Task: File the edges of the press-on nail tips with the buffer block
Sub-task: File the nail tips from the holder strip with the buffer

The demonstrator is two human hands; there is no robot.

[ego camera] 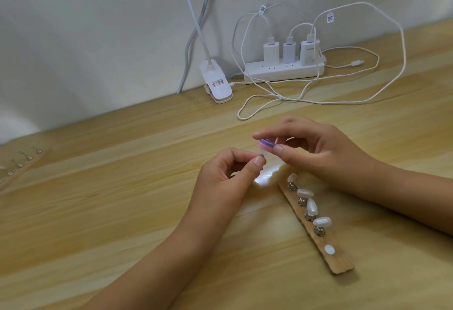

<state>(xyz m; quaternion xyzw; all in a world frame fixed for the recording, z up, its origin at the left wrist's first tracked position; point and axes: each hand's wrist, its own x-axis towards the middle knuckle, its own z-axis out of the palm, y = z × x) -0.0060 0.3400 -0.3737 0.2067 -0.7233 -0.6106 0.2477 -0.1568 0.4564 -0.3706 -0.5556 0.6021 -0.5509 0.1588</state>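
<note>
In R hand (326, 155): buffer block (267, 144), over tip (263, 156)

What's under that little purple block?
A small pale nail tip, pinched by the left hand, sits just under the buffer block that the right hand holds. Fingers cover most of the tip, so its shape cannot be seen.

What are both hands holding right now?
Left hand: pinching a nail tip.
Right hand: gripping the buffer block against that tip.
</note>
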